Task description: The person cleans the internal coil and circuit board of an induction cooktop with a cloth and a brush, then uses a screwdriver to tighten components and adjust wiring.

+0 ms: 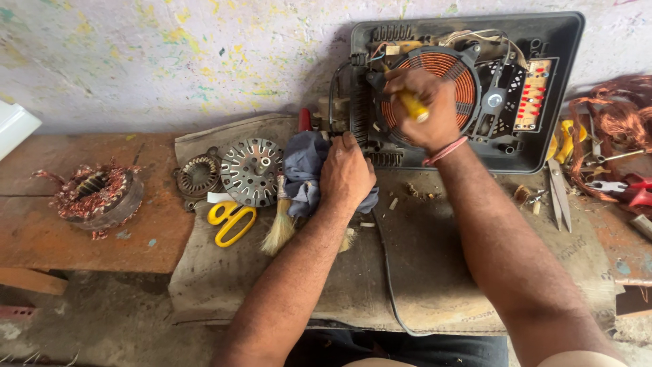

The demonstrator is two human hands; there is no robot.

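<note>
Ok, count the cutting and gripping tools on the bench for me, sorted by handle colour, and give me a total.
Yellow-handled scissors: 1
Plain metal scissors: 1
Red-handled pliers: 1
Total: 3
The right hand also holds a yellow-handled tool over the copper coil; its tip is hidden, so I left it out.

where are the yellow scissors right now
In the head view, the yellow scissors lie on the grey cloth mat, left of centre, just below the round metal motor plate and left of the brush.

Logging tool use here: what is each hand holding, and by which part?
The right hand holds a screwdriver by its yellow handle, over the copper coil. The left hand presses on a blue-grey cloth.
</note>
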